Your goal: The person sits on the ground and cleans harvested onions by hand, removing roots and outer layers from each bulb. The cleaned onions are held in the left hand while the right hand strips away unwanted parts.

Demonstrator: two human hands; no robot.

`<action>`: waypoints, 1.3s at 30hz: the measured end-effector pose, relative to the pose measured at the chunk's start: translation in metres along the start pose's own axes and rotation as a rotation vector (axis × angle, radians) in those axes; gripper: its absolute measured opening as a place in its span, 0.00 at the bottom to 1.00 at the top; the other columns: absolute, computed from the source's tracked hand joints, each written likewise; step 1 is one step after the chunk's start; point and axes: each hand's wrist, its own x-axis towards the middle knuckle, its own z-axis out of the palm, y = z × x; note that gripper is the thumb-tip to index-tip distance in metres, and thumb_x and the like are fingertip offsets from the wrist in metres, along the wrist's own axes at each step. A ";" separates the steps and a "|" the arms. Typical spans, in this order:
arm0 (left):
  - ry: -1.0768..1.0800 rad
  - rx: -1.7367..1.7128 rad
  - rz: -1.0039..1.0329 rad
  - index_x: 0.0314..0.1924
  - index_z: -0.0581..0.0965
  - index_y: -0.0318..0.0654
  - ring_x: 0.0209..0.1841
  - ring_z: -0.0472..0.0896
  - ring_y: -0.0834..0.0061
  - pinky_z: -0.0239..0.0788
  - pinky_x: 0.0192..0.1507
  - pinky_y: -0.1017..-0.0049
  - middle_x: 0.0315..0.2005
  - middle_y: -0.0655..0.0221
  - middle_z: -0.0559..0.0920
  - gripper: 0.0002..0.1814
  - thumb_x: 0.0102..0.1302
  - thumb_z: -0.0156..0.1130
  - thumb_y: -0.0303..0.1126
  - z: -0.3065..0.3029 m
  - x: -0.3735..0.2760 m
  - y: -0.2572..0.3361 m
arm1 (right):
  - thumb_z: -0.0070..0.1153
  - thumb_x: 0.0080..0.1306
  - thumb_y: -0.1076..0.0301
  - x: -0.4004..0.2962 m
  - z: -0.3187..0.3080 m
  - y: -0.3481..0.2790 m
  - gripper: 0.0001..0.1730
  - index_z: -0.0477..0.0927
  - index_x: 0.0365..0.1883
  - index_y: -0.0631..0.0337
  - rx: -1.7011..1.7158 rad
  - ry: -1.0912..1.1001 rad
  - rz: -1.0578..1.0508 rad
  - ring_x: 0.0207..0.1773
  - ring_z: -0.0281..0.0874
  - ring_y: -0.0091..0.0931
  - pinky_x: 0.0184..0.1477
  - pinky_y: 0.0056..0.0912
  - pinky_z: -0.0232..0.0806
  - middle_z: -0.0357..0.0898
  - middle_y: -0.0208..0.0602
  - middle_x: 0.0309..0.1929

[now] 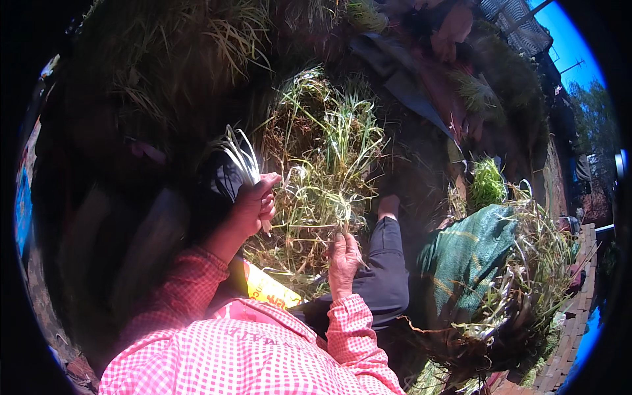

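Observation:
My left hand [254,205] is closed around a small bunch of white-stemmed plants [242,155], which look like young onions or chives. Their pale stems fan up and to the left above my fist, with short ends poking out below it. The thumb and fingers of my right hand [343,261] pinch a thin wisp of yellowish stalks [345,217]. A sunlit heap of loose green and dry stalks [306,197] lies before me, just beyond both hands. Exactly where the pinched wisp ends against this heap is hard to tell.
A yellow printed bag [271,289] lies by my lap. To the right, a green woven sack [471,256] sits against piled stalks [533,276], beneath a bright green bundle [486,182]. Another person's hand [447,42] shows at the top right. Brick paving [575,316] borders the right side.

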 end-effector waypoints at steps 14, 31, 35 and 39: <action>0.017 0.186 -0.142 0.39 0.76 0.35 0.13 0.68 0.87 0.51 0.10 0.88 0.25 0.70 0.79 0.11 0.67 0.58 0.37 0.002 0.004 -0.036 | 0.56 0.64 0.75 -0.027 -0.003 0.027 0.11 0.79 0.45 0.62 -0.564 -0.259 -0.371 0.30 0.76 0.18 0.33 0.22 0.69 0.80 0.30 0.31; -0.219 0.304 -0.315 0.44 0.77 0.35 0.22 0.72 0.89 0.57 0.17 0.90 0.28 0.74 0.78 0.13 0.61 0.65 0.32 0.005 -0.021 -0.038 | 0.54 0.65 0.45 0.006 0.006 0.004 0.28 0.74 0.51 0.62 -0.007 -0.314 0.204 0.49 0.73 0.23 0.56 0.28 0.63 0.78 0.34 0.45; -0.194 0.436 -0.246 0.35 0.79 0.36 0.19 0.72 0.87 0.58 0.17 0.87 0.24 0.74 0.79 0.10 0.56 0.70 0.32 0.005 -0.016 -0.053 | 0.57 0.66 0.56 0.014 0.023 0.010 0.17 0.75 0.44 0.59 0.454 -0.271 0.465 0.43 0.78 0.24 0.50 0.32 0.68 0.80 0.33 0.41; -0.135 0.467 -0.186 0.34 0.80 0.37 0.18 0.73 0.87 0.58 0.16 0.87 0.22 0.74 0.79 0.10 0.55 0.71 0.31 0.003 -0.015 -0.055 | 0.60 0.63 0.66 0.015 0.023 0.029 0.08 0.76 0.38 0.55 0.557 -0.161 0.516 0.38 0.78 0.19 0.44 0.26 0.71 0.81 0.28 0.35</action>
